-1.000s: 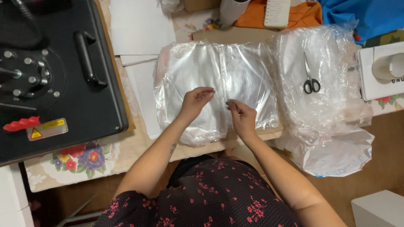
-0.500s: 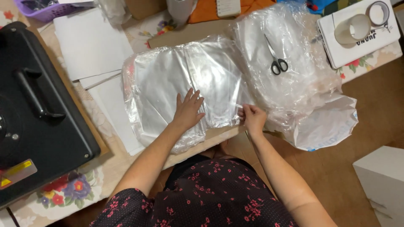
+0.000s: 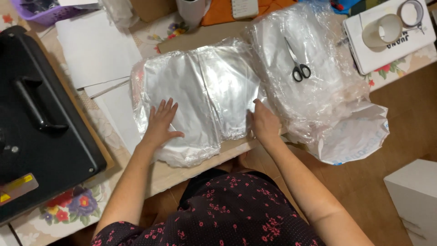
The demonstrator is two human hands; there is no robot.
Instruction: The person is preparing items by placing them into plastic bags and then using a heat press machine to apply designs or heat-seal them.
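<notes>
**packrat_07:** So what's the person's left hand (image 3: 160, 123) doing here? It's lying flat with the fingers spread wide on the stack of clear plastic bags (image 3: 200, 86), pressing down near the stack's 7 o'clock corner. Not gripping anything, just pinning.

**tapegun_liz:** Yeah, and the right hand (image 3: 264, 124) is sitting at the stack's 4 o'clock edge, fingers close together and curling onto the edge. I honestly can't tell if it's pinching a single sheet or just nudging the side. The stack itself is lying in the middle of the table (image 3: 200, 164), its near edge hanging slightly over the table's front.

**packrat_07:** How's that stuff going to handle, you think?

**tapegun_liz:** Looking at the shine and wrinkles, I'm guessing super light, floppy and slippery. Sheets like that are probably sliding on each other, so a flat palm on top is making sense. I'd be taking hold at an edge or corner, pinching thin.

**packrat_07:** Arms?

**tapegun_liz:** Both forearms are reaching forward from the body, left one angling toward 11 o'clock, right one toward 11 too, wrist bending inward.

**packrat_07:** And at 3 o'clock from the stack there's a bigger crinkly bundle of plastic (image 3: 314, 77) with black-handled scissors (image 3: 297, 64) on top. Black heat press (image 3: 41, 114) is sitting at 9 o'clock.
</notes>
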